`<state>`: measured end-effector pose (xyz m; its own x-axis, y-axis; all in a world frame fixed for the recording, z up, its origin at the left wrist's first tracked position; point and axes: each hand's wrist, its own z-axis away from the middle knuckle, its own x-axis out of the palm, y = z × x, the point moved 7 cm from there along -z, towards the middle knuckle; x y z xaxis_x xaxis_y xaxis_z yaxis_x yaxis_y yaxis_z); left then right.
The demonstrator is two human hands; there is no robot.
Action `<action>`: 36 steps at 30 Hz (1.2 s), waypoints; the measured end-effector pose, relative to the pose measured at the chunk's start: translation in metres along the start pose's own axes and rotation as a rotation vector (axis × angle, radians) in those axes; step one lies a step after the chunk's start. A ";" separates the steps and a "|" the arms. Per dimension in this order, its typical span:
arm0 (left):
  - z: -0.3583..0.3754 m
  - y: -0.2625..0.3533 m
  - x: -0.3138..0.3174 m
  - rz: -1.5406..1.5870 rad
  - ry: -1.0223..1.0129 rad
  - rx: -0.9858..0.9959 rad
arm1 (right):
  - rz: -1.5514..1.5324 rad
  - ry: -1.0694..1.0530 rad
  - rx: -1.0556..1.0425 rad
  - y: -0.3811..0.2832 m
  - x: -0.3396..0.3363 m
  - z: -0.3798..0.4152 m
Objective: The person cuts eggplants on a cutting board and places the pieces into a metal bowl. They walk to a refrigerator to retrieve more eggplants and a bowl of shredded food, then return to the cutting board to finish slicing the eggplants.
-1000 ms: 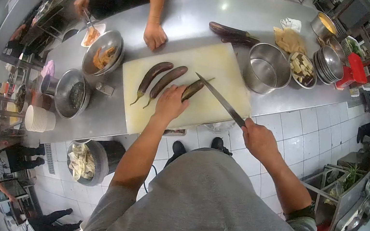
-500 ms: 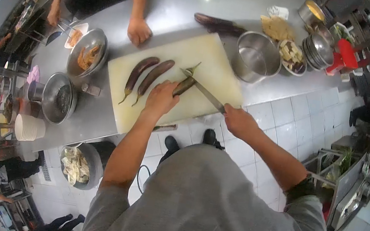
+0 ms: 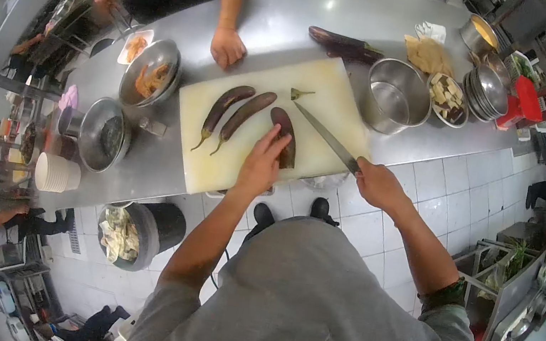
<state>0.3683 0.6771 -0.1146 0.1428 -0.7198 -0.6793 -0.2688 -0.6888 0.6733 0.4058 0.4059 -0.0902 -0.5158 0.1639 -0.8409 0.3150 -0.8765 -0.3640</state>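
My left hand (image 3: 262,164) has its fingers laid over a purple eggplant (image 3: 282,121) near the front of the white cutting board (image 3: 341,88). The eggplant's stem end is off. My right hand (image 3: 378,186) grips a knife (image 3: 327,138) by its handle, with the long blade pointing up and left over the board. Close to the knife tip lies the cut green eggplant cap (image 3: 301,93). Two whole eggplants (image 3: 247,115) with their stems on rest side by side at the board's left.
Beyond the board stand a steel pot (image 3: 397,97), a bowl of cut eggplant (image 3: 449,99) and more eggplants (image 3: 343,43). Metal bowls (image 3: 104,135) and stacked white containers (image 3: 57,173) occupy the left. A co-worker's hand (image 3: 227,48) rests on the table's far side.
The eggplant under my left hand has lost its green cap, which now lies separate on the board. It has turned, and the knife has come away from it. The view has shifted.
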 end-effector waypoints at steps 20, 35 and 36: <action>-0.049 -0.006 -0.005 -0.197 -0.298 -0.099 | -0.091 -0.078 -0.037 -0.004 -0.018 0.027; -0.011 0.011 -0.006 -0.241 -0.100 0.222 | -0.042 0.046 0.007 -0.012 -0.021 -0.006; -0.012 0.015 -0.003 -0.178 -0.083 0.249 | -0.085 0.040 0.031 -0.014 -0.024 -0.004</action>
<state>0.3749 0.6686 -0.0991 0.1330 -0.5731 -0.8086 -0.4731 -0.7536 0.4563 0.4170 0.4163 -0.0662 -0.5070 0.2557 -0.8232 0.2464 -0.8721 -0.4227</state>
